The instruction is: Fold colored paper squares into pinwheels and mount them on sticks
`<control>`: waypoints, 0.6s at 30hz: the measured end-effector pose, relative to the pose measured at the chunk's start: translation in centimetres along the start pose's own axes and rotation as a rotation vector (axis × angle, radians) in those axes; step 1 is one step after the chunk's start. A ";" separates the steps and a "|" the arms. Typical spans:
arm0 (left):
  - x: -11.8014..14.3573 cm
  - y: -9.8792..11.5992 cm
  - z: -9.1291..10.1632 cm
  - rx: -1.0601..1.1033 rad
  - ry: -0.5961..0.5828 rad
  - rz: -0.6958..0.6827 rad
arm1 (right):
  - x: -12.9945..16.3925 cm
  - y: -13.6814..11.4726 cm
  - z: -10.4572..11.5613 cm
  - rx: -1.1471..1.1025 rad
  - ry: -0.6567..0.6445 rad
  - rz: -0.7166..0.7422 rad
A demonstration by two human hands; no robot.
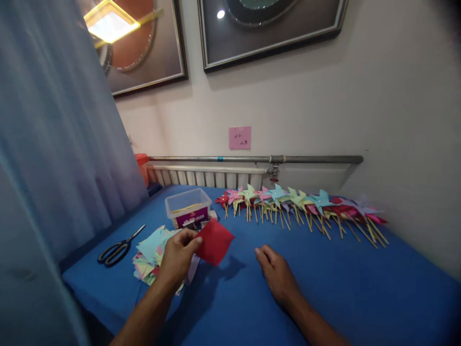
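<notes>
Head view: we look down over a blue table (360, 288) set against a wall.
Around us: a row of paper pinwheels (302, 204) on wooden sticks lies along the far edge of the table, running from the middle out to the right, heads overlapping.
Box: a clear plastic box (188, 205) sits behind the left hand, with sticks and a purple label visible inside; we can't make out the small items just beside it.
Scissors: black-handled scissors (118, 249) lie flat at the left, apart from the paper stack.
Paper stack: loose coloured paper squares (149, 252) are piled under and just left of our left hand (178, 257).
In the way: nothing lies between the two hands; the bare cloth in front of us is open.
Red sheet: the red paper square (215, 241) is plain, flat and tilted corner-down, lifted off the table and casting a shadow below it.
Left hand: pinches the red sheet at its left corner, thumb and fingers closed on it.
Right hand: our right hand (277, 274) rests palm down on the cloth, fingers loosely spread, gripping nothing, right of the red sheet and not touching it.
Room: pale wall with a pink note (239, 137), a grey pipe (252, 159) over a radiator, two framed pictures above, and a blue curtain (54, 144) at the left.
</notes>
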State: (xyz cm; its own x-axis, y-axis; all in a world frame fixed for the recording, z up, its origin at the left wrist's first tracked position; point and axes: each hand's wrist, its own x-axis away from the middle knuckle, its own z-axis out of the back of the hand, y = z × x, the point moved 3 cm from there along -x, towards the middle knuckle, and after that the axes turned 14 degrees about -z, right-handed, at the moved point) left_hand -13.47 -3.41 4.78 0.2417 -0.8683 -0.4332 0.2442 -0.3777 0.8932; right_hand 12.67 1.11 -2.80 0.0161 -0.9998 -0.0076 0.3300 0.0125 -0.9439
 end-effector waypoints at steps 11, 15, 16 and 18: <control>-2.3 -5.3 -16.0 0.536 -0.059 0.370 | -1.2 -1.7 0.2 -0.856 -0.328 -0.090; -1.4 -6.6 -16.1 0.493 -0.062 0.340 | -1.5 -1.5 0.0 -0.903 -0.301 -0.181; -1.4 -6.6 -15.9 0.490 -0.069 0.332 | -1.6 -1.4 -0.1 -0.900 -0.285 -0.207; -1.6 -6.6 -15.6 0.473 -0.087 0.328 | -1.7 -1.0 -0.2 -0.894 -0.246 -0.258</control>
State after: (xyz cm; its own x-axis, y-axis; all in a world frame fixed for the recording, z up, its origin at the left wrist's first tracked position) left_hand -0.86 5.50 -2.32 0.1514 -0.9797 -0.1311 -0.2811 -0.1699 0.9445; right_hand 12.16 2.80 -1.93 0.2751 -0.9385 0.2088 -0.4885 -0.3235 -0.8104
